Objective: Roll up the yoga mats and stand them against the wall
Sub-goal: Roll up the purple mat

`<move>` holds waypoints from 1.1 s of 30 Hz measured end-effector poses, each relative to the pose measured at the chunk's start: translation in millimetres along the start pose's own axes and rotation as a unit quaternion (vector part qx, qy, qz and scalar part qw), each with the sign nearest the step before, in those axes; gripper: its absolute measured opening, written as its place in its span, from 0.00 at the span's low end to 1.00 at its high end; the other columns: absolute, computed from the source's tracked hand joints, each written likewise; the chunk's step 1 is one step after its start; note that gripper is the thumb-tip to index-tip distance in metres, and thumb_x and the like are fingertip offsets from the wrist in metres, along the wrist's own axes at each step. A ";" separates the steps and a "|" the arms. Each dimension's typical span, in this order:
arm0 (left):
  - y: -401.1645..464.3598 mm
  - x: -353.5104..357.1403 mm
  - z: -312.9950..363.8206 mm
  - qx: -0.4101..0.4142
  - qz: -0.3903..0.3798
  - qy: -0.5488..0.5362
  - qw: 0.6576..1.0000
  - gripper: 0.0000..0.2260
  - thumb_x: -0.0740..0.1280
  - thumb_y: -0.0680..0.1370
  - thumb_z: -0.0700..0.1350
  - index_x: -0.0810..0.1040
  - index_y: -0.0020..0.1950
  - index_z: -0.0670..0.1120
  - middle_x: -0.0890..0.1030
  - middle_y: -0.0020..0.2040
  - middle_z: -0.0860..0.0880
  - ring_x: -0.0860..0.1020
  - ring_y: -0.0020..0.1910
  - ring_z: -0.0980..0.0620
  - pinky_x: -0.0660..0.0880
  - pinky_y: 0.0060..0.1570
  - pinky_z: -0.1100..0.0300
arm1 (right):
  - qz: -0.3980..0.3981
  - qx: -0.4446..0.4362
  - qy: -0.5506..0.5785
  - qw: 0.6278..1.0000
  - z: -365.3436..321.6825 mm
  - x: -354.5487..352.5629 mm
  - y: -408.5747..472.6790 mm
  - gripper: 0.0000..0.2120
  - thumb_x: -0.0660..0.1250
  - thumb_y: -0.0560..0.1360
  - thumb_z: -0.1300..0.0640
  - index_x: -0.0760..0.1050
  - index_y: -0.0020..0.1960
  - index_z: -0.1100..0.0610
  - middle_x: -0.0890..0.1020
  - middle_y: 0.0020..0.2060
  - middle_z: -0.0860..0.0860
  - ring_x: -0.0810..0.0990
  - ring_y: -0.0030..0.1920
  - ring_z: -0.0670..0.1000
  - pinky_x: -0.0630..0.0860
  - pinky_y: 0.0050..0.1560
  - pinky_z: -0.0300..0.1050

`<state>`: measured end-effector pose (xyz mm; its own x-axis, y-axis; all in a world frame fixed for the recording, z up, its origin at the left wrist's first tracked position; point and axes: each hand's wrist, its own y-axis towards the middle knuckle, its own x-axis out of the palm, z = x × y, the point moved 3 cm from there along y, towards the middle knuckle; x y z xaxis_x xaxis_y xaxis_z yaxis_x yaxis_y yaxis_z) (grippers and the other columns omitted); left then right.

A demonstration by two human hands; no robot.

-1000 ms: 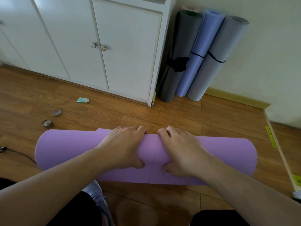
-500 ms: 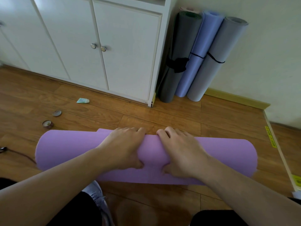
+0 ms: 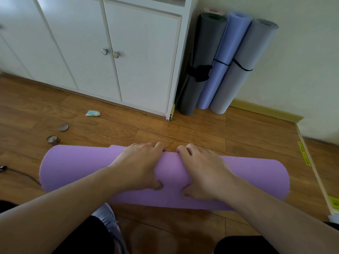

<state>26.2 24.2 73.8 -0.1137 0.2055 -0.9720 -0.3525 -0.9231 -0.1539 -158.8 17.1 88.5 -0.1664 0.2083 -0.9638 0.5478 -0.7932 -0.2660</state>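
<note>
A purple yoga mat (image 3: 77, 167) lies rolled across the wooden floor in front of me. My left hand (image 3: 139, 165) and my right hand (image 3: 203, 171) grip its middle side by side, fingers curled over the far side of the roll and thumbs pressed into the near side. Three rolled mats stand in the corner against the wall: a dark grey mat (image 3: 200, 52), a blue mat (image 3: 220, 57) and a light grey mat (image 3: 244, 65), each bound with a black strap.
White cabinet (image 3: 135, 57) with two knobs stands at the back left. On the floor at the left lie a small green wrapper (image 3: 92, 113), a jar lid (image 3: 63, 127) and a small jar (image 3: 53, 139). A raised wooden sill (image 3: 311, 171) runs along the right.
</note>
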 end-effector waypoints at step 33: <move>0.3 -5.8 2.8 0.007 -0.013 0.003 1.000 0.39 0.75 0.60 0.69 0.69 0.66 0.58 0.79 0.58 0.58 0.79 0.55 0.53 0.68 0.46 0.56 | 0.009 -0.015 0.003 1.000 3.1 -1.1 -0.1 0.46 0.81 0.64 0.34 0.63 0.72 0.48 0.73 0.63 0.49 0.76 0.61 0.54 0.74 0.56 0.50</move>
<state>24.1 23.7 79.9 -0.0993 0.2270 -0.9688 -0.3681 -0.9129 -0.1762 -161.2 15.2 89.6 -0.1506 0.1974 -0.9687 0.5748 -0.7797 -0.2483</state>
